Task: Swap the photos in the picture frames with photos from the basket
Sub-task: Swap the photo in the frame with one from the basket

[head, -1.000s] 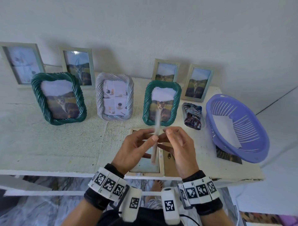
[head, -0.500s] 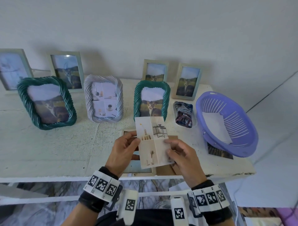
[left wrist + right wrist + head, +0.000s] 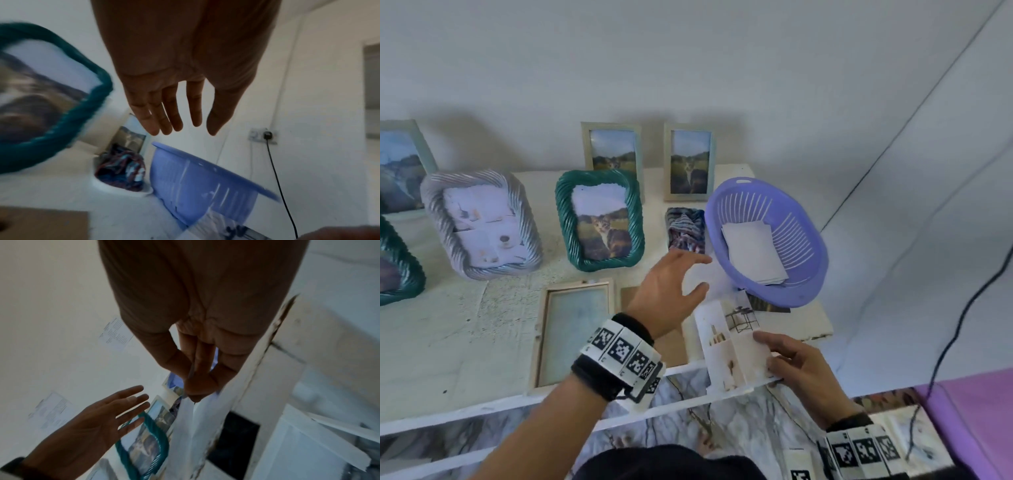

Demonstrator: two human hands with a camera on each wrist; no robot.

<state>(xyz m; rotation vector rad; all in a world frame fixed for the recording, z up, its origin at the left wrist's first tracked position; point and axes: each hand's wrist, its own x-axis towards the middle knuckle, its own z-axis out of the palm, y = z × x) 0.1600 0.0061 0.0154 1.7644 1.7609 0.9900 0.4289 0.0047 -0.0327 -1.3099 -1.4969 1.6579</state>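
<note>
- Head view: left hand (image 3: 667,294) hovers over the tabletop (image 3: 448,329), fingers spread and holding nothing, near the purple basket (image 3: 808,284); right hand (image 3: 796,370) pinches a photo (image 3: 732,346) at the tabletop's front edge.
- Left wrist view: fingers (image 3: 164,113) straight, slightly apart, above the basket (image 3: 195,178).
- Right wrist view: thumb and fingers (image 3: 197,369) pressed onto the photo's (image 3: 185,415) edge.

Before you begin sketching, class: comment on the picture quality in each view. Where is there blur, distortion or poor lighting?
Head view: wide-angle bending of the walls; the left hand is slightly smeared. Left wrist view: the twisted green picture frame and the purple plastic basket are motion-blurred, the palm shadowed against a bright wall. Right wrist view: dim and bluish; the right hand pinching the interior photo is dark and soft.
</note>
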